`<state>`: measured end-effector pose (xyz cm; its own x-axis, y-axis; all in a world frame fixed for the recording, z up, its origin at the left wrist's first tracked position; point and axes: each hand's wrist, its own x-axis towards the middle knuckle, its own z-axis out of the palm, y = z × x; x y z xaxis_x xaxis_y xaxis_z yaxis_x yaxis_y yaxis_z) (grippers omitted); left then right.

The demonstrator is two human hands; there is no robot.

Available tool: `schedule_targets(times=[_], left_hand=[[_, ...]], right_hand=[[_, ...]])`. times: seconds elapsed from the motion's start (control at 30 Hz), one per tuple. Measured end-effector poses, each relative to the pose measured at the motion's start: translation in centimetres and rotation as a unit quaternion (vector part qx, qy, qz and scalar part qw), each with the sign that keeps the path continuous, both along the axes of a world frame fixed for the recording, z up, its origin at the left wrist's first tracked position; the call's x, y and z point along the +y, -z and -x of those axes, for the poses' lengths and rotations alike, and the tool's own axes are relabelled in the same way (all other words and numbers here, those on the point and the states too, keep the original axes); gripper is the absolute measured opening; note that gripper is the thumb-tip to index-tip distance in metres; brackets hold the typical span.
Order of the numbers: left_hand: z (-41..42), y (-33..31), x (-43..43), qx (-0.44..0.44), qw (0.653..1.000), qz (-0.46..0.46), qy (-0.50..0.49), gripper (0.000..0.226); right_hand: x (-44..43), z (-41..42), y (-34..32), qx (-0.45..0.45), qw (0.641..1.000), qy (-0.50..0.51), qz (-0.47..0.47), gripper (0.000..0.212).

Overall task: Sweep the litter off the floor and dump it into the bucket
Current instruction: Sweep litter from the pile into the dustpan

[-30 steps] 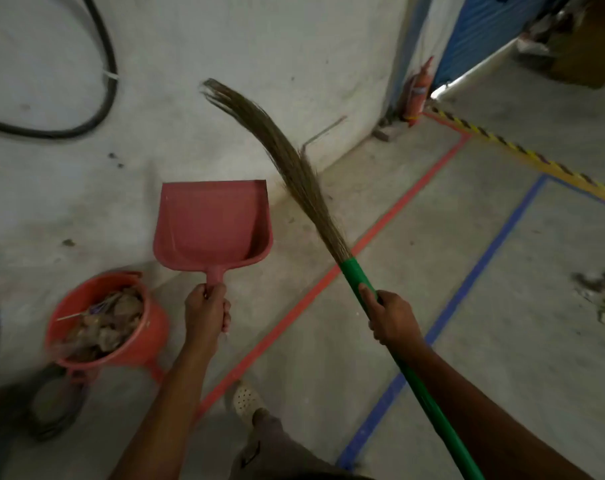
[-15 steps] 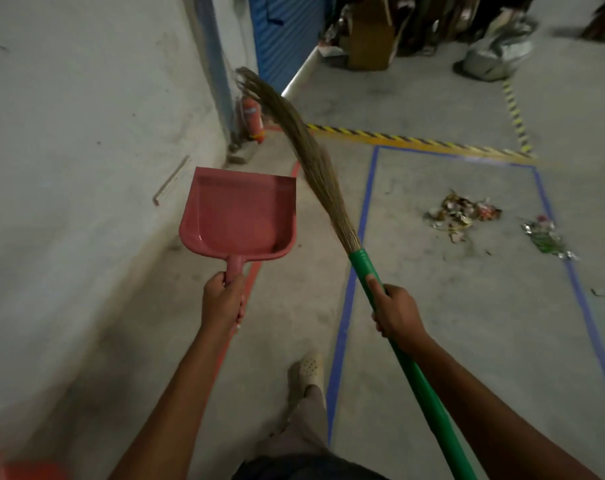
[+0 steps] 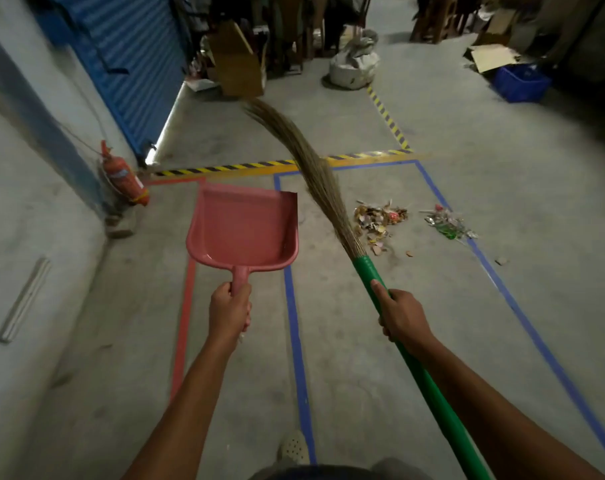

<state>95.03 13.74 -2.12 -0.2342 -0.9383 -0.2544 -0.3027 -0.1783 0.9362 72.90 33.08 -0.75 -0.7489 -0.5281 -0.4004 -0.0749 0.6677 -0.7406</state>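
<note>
My left grip (image 3: pixel 229 311) was closed round the stub handle of the pink dustpan (image 3: pixel 242 226), held level above the floor. My right grip (image 3: pixel 403 318) was wrapped round the green shaft of the broom (image 3: pixel 366 271), just below the binding, with the bristles raised and pointing far-left. I judged the broom light, its shaft smooth and a bit slippery, its bristles soft and springy. Holding close to the binding suited short strokes. The litter (image 3: pixel 380 218) lay on the floor in two small piles to the right of the pan: light paper and foil scraps, likely to scatter. The bucket was out of view. I could read no writing, not even on the red extinguisher (image 3: pixel 122 174) by the left wall.
</note>
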Motion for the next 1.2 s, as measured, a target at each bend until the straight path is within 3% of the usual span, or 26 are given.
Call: schedule_targets(times=[0.37, 0.67, 0.93, 1.2], left_hand=[[23.7, 1.2, -7.9, -0.035, 0.997, -0.005, 0.064, 0.026], [40.3, 2.5, -10.9, -0.076, 0.994, -0.042, 0.063, 0.036], [48.7, 4.9, -17.3, -0.106, 0.989, -0.059, 0.082, 0.036], [54.2, 13.9, -24.8, -0.171, 0.968, -0.119, 0.137, 0.044]], right_hand=[[-3.6, 20.9, 3.6, -0.029, 0.994, 0.104, -0.013, 0.054], [-5.7, 37.7, 5.0, -0.067, 0.989, 0.113, -0.065, 0.057], [-10.3, 45.2, 7.9, -0.098, 0.984, 0.095, -0.115, 0.056], [-15.8, 49.0, 14.6, -0.146, 0.962, 0.114, -0.201, 0.053]])
